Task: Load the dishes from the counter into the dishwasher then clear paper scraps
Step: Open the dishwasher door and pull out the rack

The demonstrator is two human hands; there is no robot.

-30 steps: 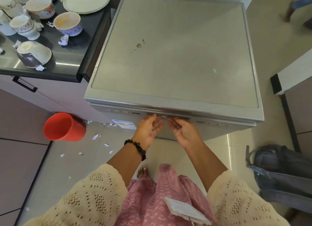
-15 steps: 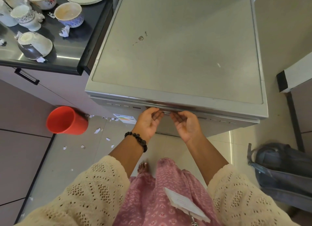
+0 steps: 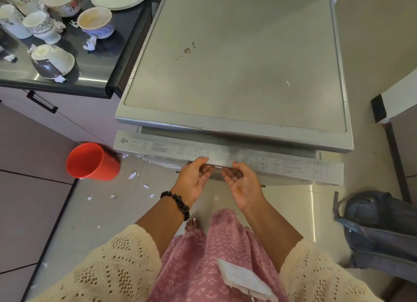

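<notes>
In front of the person, the grey dishwasher [image 3: 234, 60] has its door [image 3: 228, 159] tipped slightly ajar, the printed control strip on the door's top edge showing. The left hand [image 3: 194, 180] and right hand [image 3: 243, 184], palms up, curl their fingers under the door's handle. Cups [image 3: 96, 22] and paper scraps [image 3: 89, 43] sit on the dark counter [image 3: 94, 76] to the left.

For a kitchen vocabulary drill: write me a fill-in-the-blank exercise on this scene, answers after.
1. Both the left hand and the right hand grip the grey dishwasher door at its ____ edge.
2. The round plastic cup lying on the floor is ____.
3. The white paper scraps on the tiles lie to the ____ of the person's hands.

Answers: top; red; left
</notes>
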